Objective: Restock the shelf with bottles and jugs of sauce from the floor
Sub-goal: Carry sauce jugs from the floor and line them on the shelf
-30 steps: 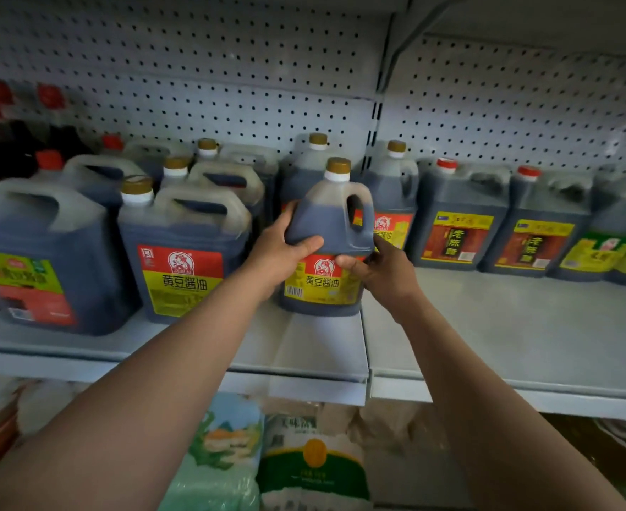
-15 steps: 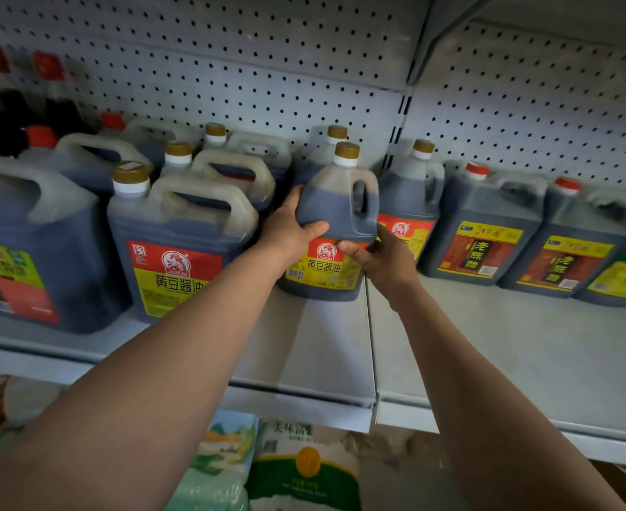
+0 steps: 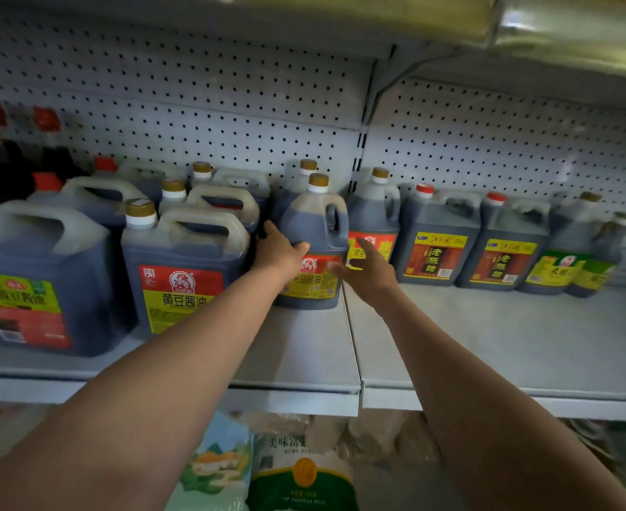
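A dark soy sauce jug (image 3: 313,230) with a gold cap and a red and yellow label stands upright on the grey shelf (image 3: 488,348), near the seam between two shelf boards. My left hand (image 3: 278,254) holds its left side, thumb across the front above the label. Just right of the jug, my right hand (image 3: 368,272) hovers with fingers spread and off the jug. A larger jug (image 3: 182,267) of the same brand stands to its left.
More dark jugs line the back of the shelf: gold-capped ones behind, red-capped vinegar jugs (image 3: 437,245) and green-labelled ones (image 3: 569,260) to the right. A big jug (image 3: 35,282) is at far left. Bags (image 3: 296,470) lie on the shelf below. Bare shelf lies in front right.
The jug has been pushed further back on the shelf. My right hand has let go of it and opened; the left hand stays on it.
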`<control>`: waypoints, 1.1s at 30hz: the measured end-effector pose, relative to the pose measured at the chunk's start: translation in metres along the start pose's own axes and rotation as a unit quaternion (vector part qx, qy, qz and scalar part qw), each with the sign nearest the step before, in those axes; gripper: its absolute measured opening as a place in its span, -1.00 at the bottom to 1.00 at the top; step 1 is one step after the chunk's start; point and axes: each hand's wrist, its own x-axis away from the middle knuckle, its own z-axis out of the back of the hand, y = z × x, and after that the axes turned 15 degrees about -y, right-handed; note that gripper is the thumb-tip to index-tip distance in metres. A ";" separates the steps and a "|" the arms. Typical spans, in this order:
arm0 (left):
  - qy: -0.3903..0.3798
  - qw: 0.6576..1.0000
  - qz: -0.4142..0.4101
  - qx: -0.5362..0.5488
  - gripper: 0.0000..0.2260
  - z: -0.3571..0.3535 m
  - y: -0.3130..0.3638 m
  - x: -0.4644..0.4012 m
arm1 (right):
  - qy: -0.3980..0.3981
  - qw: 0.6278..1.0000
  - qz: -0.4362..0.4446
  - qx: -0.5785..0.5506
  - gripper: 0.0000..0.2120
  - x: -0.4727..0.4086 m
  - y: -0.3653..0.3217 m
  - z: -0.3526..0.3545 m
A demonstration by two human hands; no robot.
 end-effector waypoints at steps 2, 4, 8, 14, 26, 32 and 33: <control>0.012 1.000 -0.013 -0.022 -0.17 -0.004 0.004 0.010 | 0.044 0.998 -0.008 0.050 -0.16 0.016 -0.005 0.009; 0.008 0.998 -0.038 -0.048 -0.17 -0.008 0.006 0.019 | 0.075 0.992 -0.016 0.105 -0.21 0.031 -0.011 0.018; 0.021 0.993 -0.091 -0.067 -0.21 -0.011 0.003 0.038 | 0.133 0.973 -0.010 0.190 -0.32 0.076 -0.018 0.026; -0.089 0.977 -0.179 -0.080 -0.21 -0.011 0.000 0.082 | 0.197 0.943 -0.094 0.251 -0.23 0.169 -0.041 0.013; -0.327 0.882 -0.333 -0.061 -0.46 0.000 -0.061 0.260 | 0.298 0.858 -0.331 0.254 -0.31 0.416 -0.075 -0.110; -0.402 0.828 -0.384 -0.070 -0.43 -0.011 -0.075 0.359 | 0.343 0.810 -0.406 0.248 -0.26 0.539 -0.097 -0.151; -0.412 0.821 -0.387 -0.072 -0.43 -0.014 -0.079 0.376 | 0.349 0.803 -0.419 0.240 -0.26 0.559 -0.099 -0.159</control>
